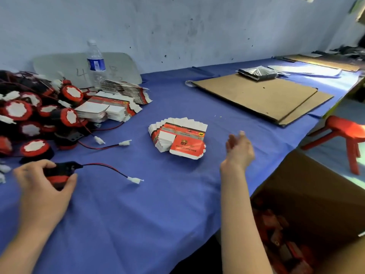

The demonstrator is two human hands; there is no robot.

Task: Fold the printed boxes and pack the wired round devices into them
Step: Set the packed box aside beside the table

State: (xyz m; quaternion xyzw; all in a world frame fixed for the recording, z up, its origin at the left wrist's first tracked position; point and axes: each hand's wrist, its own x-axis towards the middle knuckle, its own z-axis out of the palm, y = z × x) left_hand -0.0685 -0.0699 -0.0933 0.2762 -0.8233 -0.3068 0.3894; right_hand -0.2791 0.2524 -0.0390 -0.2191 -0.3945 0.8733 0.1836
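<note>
Head camera view: your blue-covered table (177,204) fills the frame, with an open brown carton (320,186) standing off its right edge, red packs dimly visible inside. Two flat cardboard sheets (256,93) lie toward the far right corner. A heap of red-and-black wired round devices (29,115) crowds the left edge. Just beside it, toward the far edge, rest stacks of unfolded printed boxes (110,109). A smaller fanned stack (177,135) of flat printed boxes lies at the table's middle, apart from both of your hands. Your left hand (45,182) sits low near the left edge, fingers and thumb curled round one round device (61,173). Its red-and-black wire (106,166) arcs toward the middle and ends in a white connector (135,180). Your right hand (240,149) hovers above the cloth near the right edge, to the right of the fanned stack, fingers loosely spread and holding nothing.
</note>
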